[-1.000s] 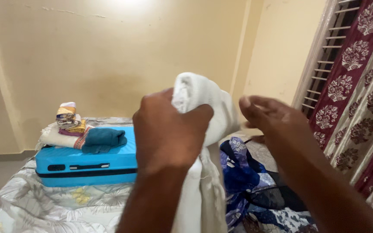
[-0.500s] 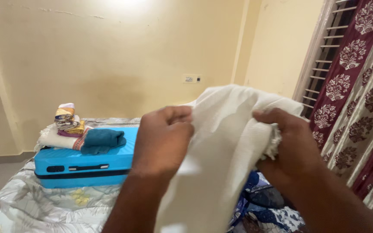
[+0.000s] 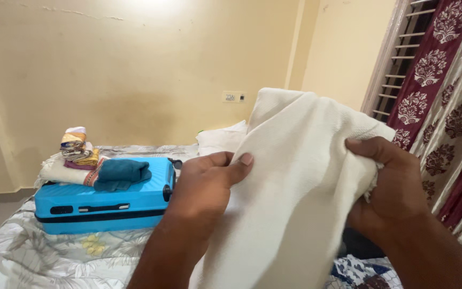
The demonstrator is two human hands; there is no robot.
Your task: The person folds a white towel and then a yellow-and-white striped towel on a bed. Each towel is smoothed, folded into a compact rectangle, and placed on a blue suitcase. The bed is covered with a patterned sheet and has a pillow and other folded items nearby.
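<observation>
No packages, labels, signs or screens anywhere in view. Nearest to the kind: a small white rectangular wall switch plate [image 3: 233,97] with dark insets, set on the pale yellow wall beyond and above the left grip [image 3: 205,184], well apart from it, just left of the raised cloth edge. Too small to tell more.

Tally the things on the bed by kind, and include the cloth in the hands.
White cloth held by the left hand and right hand: 1
Blue suitcase: 1
Teal folded garment: 1
Stack of folded clothes: 1
White pillow: 1
Total: 5
</observation>
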